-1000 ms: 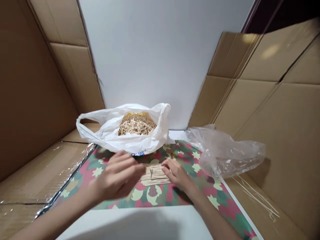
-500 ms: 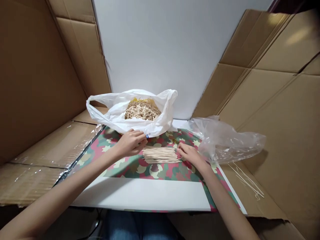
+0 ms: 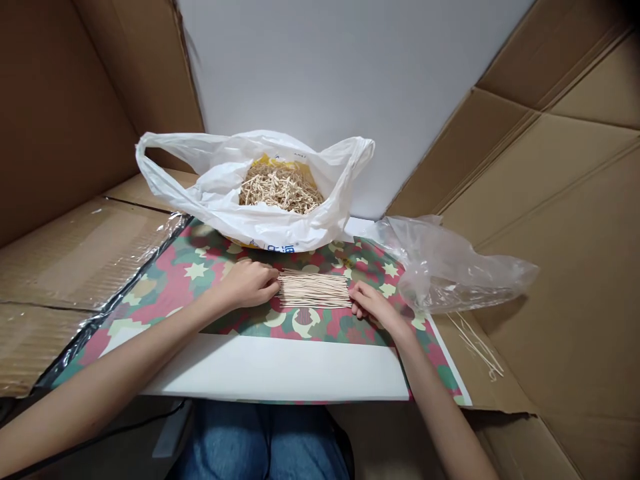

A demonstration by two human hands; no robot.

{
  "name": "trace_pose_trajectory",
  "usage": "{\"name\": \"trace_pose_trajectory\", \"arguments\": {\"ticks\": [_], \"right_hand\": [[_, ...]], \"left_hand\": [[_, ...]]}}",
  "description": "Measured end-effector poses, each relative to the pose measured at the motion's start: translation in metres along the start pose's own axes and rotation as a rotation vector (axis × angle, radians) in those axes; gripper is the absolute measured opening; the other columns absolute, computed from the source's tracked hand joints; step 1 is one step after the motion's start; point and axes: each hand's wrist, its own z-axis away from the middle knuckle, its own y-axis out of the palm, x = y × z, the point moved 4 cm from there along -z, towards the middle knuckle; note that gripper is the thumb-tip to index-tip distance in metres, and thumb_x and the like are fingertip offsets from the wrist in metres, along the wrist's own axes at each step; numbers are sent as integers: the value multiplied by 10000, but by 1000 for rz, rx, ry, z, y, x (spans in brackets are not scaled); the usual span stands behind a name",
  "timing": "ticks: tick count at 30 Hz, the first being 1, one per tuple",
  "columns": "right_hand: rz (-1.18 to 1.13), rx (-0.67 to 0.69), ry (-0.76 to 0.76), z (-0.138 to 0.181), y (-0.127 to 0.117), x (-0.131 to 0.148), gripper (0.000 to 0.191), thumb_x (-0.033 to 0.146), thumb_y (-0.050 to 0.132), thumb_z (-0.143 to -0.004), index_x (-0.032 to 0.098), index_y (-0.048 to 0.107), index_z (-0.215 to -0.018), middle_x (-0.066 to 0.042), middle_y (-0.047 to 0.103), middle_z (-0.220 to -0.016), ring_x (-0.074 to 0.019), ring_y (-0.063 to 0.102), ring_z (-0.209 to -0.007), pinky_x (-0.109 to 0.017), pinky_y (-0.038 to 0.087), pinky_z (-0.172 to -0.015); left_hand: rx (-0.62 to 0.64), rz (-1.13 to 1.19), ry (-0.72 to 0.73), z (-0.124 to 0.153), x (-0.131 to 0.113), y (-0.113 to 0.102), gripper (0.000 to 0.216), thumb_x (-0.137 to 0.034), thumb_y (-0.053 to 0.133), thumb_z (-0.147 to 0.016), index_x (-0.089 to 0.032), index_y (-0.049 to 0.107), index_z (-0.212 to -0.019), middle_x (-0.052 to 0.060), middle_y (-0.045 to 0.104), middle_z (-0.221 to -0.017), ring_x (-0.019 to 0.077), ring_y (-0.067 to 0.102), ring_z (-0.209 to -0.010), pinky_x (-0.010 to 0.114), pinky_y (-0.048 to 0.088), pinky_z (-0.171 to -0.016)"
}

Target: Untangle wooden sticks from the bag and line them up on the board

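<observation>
1. Bundle of thin pale wooden sticks lies flat on the red-green camouflage mat with pale stars. It runs left to right, between both hands and just in front of the white bag.
2. Left hand: fingers bent and pressed together, tips butted against the sticks' left ends, closed around nothing. Half a second ago it sat higher, at the white bag's lower edge; now it is clear of the bag.
3. Right hand: fingers close together, slightly bent, tips touching the sticks' right ends. It stays at that end as before.
4. The bundle's ends look more even than earlier (left end especially).
5. White plastic carrier bag stands open behind the bundle, holding a tangled heap of tan sticks; same place on the mat.
6. Crumpled clear plastic bag lies right of the right hand, partly off the mat, unmoved.
7. A few loose thin sticks lie on the brown cardboard at right.
8. White sheet covers the mat's near edge; blue jeans show more below it than before.
</observation>
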Motion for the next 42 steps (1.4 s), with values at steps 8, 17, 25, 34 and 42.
{"name": "trace_pose_trajectory", "arguments": {"ticks": [8,17,25,34,42], "right_hand": [[410,-260,-331,-17,-10,48,221,370,345,-862,207,451,-756,6,532,-686,-138,503,-636,-258,380,-593],[1145,-124,-822,-25,50,57,97,219,450,-844,199,533,-798,-56,534,-890,-211,421,-876,-342,306,-743],[1207,-186,-933,-21,49,57,150,194,404,-856,175,523,-767,-59,538,-777,-212,419,-811,-342,292,-723],[947,-392,-1137,4,39,70,114,171,464,-823,205,566,-784,-48,596,-781,-195,479,-792,-341,298,-720],[839,-398,-1120,14,55,78,141,169,454,-816,200,549,-716,-39,583,-697,-185,467,-705,-331,316,-659]], "left_hand": [[-195,123,221,2,-3,8,158,-247,437,-786,-161,568,-762,39,575,-752,147,527,-665,261,331,-614],[-233,241,233,0,-12,24,170,-248,447,-803,-161,578,-737,28,564,-724,136,506,-652,252,298,-606],[-377,372,106,3,-1,12,196,-270,443,-818,-141,589,-803,33,566,-739,140,518,-687,262,351,-677],[105,1332,35,1,-14,9,434,-400,352,-866,-102,611,-688,49,552,-642,130,493,-604,259,397,-599],[183,1602,145,5,-33,19,230,-330,625,-730,-108,566,-756,-6,501,-637,77,430,-571,198,349,-534]]}}
